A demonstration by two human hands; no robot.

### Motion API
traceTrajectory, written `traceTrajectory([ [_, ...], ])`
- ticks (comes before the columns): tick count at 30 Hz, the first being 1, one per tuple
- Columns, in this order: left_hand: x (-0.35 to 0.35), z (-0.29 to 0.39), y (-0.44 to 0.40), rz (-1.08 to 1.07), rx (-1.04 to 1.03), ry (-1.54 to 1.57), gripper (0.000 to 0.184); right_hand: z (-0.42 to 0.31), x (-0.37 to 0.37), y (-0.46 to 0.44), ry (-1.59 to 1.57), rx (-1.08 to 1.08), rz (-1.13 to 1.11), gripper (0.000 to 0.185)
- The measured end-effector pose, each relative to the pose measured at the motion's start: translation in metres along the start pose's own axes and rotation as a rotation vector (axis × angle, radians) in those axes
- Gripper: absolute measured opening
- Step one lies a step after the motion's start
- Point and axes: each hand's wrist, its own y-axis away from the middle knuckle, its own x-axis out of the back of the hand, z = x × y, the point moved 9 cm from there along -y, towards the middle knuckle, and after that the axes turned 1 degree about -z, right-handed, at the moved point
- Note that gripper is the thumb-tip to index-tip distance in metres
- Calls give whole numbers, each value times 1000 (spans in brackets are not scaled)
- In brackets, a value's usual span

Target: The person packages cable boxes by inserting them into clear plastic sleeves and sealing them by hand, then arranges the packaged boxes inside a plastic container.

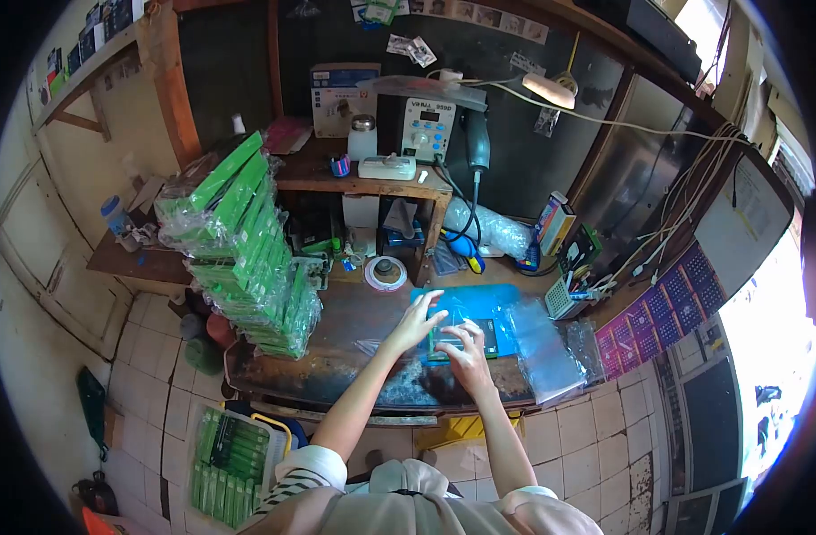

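A blue mat (506, 306) lies on the workbench under both hands. On it rests a flat dark box with green edges (488, 337), partly covered by my right hand. My left hand (414, 323) is over the mat's left side, fingers stretched and thumb apart, holding nothing visible. Just right of it, my right hand (468, 357) hovers over or touches the box, its fingers bent but spread apart; whether the fingertips meet the box cannot be seen. Clear plastic sleeves (547, 352) lie to the right of the mat.
A tall leaning stack of plastic-wrapped green boxes (239, 241) stands at the left. A crate (234, 464) of green packs sits on the floor. Behind the mat are a tape roll (386, 273) and a hot-air station (428, 129). A pen basket (564, 299) stands at right.
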Motion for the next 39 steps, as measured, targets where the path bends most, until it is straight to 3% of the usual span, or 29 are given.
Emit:
traceTrajectory([
  [2, -35, -39, 7, -221, 352, 475, 34, 3, 0, 3, -39, 3, 9, 29],
  [3, -31, -29, 2, -189, 268, 424, 23, 5, 3, 5, -39, 12, 25, 31],
  [8, -15, -12, 0, -127, 309, 369, 14, 17, 11, 8, -79, -38, 0, 35],
  [12, 19, 29, -19, 1, 193, 271, 9, 41, 40, -9, -92, -179, 191, 42],
  [14, 36, 51, -30, 29, 150, 195, 9, 62, 56, -33, -296, -338, 289, 44],
  [17, 67, 104, -45, 76, 35, 56, 9, 82, 38, -66, -914, -445, 193, 51],
  [21, 104, 141, -46, 128, 11, 7, 8, 54, 46, -112, -1200, -391, -63, 29],
  [25, 134, 170, -28, 144, 134, 16, 17, 25, 84, -136, -1218, -280, 97, 7],
  [26, 137, 174, -24, 145, 149, 88, 21, 20, 90, -138, -1198, -285, 105, 6],
  [28, 141, 168, -16, 71, 197, 123, 13, 14, 92, -138, -1168, -322, 65, 7],
  [30, 143, 174, -18, 153, 129, 164, 13, 3, 98, -139, -1047, -284, 76, 10],
  [32, 146, 175, -19, 230, 62, 207, 21, 5, 82, -135, -978, -289, 56, 12],
  [34, 131, 167, -27, 66, 54, 291, 38, 7, 73, -129, -799, -236, 32, 13],
  [36, 122, 142, -31, 64, 9, 175, 21, 12, 61, -120, -808, -245, 63, 13],
  [37, 121, 138, -30, 70, 31, 75, 18, 11, 59, -116, -872, -316, 23, 12],
  [38, 121, 134, -29, 77, 53, -25, 15, 10, 65, -115, -722, -228, 43, 10],
  [39, 119, 132, -27, 110, 35, 33, 15, 14, 62, -112, -823, -239, 60, 8],
])
